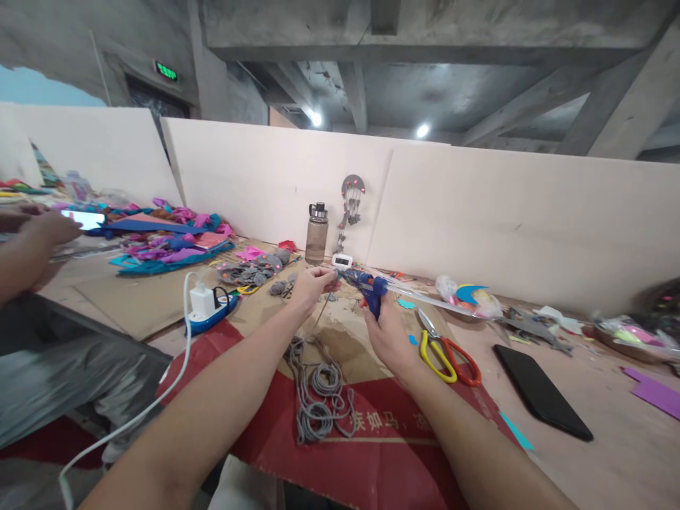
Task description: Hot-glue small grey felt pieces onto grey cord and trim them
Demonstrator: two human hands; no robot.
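My right hand (390,333) is wrapped round the handle of a blue hot glue gun (372,287), with a long clear glue stick (419,294) sticking out of its back. The gun's nozzle points left at the fingertips of my left hand (313,287), which pinch the end of a grey cord (322,312). Something small at those fingertips is too tiny to make out. From there the cord runs down to a loose, looped heap of grey cord (321,389) on the red and brown cardboard (382,453).
Right of my hands lie scissors (443,350) and a black phone (542,389). A power strip (212,312) with a white cable stands left. Behind are a bottle (317,237), a small white timer (343,261) and grey felt pieces (249,271). Another person's hand (53,230) holds a lit phone at far left.
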